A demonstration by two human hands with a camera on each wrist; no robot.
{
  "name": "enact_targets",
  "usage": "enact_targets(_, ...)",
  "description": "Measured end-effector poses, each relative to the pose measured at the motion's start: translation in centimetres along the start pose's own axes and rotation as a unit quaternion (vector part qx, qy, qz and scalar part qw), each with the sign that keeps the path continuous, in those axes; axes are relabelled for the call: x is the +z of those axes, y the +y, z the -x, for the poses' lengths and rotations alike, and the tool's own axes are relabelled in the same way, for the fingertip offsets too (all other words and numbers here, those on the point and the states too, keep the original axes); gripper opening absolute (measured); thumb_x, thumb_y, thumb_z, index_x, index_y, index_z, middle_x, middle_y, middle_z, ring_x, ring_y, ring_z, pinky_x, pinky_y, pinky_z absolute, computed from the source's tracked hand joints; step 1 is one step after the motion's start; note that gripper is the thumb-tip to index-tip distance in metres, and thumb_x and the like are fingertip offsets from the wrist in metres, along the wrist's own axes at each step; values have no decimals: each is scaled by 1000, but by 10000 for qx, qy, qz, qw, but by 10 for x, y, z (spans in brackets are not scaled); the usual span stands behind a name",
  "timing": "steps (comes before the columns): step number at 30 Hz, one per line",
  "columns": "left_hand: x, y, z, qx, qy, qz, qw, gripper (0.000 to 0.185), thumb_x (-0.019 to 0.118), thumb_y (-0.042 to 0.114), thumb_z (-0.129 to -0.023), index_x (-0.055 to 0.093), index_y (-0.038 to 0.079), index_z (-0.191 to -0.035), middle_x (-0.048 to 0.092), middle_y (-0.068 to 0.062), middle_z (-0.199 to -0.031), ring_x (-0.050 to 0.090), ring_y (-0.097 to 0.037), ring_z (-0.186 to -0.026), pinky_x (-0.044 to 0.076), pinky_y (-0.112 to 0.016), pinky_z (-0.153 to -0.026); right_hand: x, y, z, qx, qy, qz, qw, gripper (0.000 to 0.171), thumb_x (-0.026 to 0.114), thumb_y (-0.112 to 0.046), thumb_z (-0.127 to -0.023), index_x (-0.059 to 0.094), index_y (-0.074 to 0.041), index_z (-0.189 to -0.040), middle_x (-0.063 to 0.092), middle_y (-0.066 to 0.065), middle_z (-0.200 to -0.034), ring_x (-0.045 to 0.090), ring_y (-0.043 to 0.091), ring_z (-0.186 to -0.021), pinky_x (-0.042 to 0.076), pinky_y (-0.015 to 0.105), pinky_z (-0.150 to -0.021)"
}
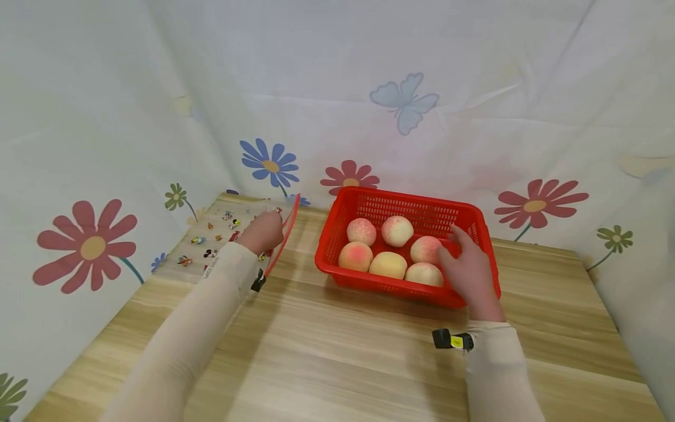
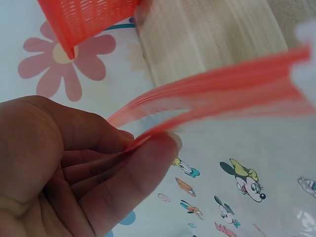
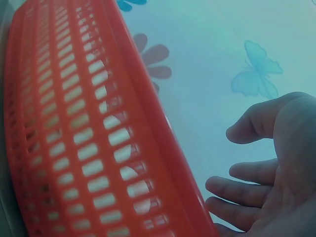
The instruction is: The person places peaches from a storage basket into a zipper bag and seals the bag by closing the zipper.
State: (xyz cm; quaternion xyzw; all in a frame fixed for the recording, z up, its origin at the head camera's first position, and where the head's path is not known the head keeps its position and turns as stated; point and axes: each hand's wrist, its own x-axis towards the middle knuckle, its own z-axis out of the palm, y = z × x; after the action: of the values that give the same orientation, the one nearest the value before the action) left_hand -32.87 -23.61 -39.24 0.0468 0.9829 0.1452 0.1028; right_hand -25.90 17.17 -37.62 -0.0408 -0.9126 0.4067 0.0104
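- The left hand (image 1: 266, 231) pinches the red edge of a cartoon-printed bag (image 1: 221, 234), which lies on the tabletop (image 1: 337, 351) left of the red basket (image 1: 477, 220).
- The right hand (image 1: 469, 266), fingers relaxed and spread, rests over the peaches (image 1: 390, 265) inside that basket.

Head view: from above, facing forward and down across the table (image 1: 337, 351), taking in both arms. Left wrist view: very near, facing past the fingers (image 2: 123, 168) toward the table edge. Right wrist view: close beside the basket (image 3: 89, 148), facing up its wall; basket (image 1: 406, 205) shared by all views.
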Motion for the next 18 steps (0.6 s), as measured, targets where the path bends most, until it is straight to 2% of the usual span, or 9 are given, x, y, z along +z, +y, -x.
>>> enact_targets(3,-2,-1,-3,49,34,-54,10000,18,46,-4,-87,63,-4,-85,63,-7,-54,61,-15,-46,55,-33,-73,7,-5,-1,-83,-94,-12,9999,71,53,-35,-95,21,-18,-155,42,15,-151,47,37,-130,50,51,-97)
enact_targets(5,-3,-1,-5,69,28,-16,10000,18,46,-4,-85,63,-3,-83,62,-6,-54,61,-15,-47,56,-34,-75,12,-8,-3,-106,-134,-20,9999,70,53,-36,-94,23,-18,-155,43,14,-150,47,37,-130,48,52,-99)
enact_targets(7,-4,0,-6,29,25,88,10000,17,45,-5,-84,62,-2,-84,63,-7,-57,62,-14,-47,57,-33,-72,17,-11,-5,-120,-167,-23,9998,70,53,-36,-93,24,-19,-155,44,14,-150,45,37,-133,44,54,-104)
enact_targets(9,-6,2,-6,-34,17,183,9998,17,45,-4,-83,61,-2,-85,65,-9,-63,62,-13,-47,54,-28,-58,21,-14,-6,-115,-213,-34,9997,70,54,-35,-92,25,-19,-154,44,13,-150,45,37,-134,42,55,-105)
enact_targets(10,-8,2,-6,-54,10,232,9997,17,44,-4,-83,61,-2,-85,65,-10,-66,63,-13,-48,53,-26,-55,23,-16,-6,-113,-231,-43,9997,71,55,-34,-92,26,-19,-154,44,13,-150,45,37,-134,42,56,-105)
enact_targets(15,-11,6,-3,-76,68,332,9994,13,44,-3,-82,57,0,-81,64,-14,-77,65,-12,-49,53,-25,-53,32,-25,-7,-212,-252,-69,9994,69,56,-35,-92,28,-20,-153,45,12,-149,45,37,-134,45,56,-101)
enact_targets(18,-12,8,-1,-128,113,344,9993,12,45,-3,-81,56,0,-78,63,-15,-80,65,-13,-49,53,-25,-50,37,-31,-7,-363,-270,-57,9990,67,55,-36,-93,30,-20,-153,47,12,-147,49,36,-130,49,52,-97)
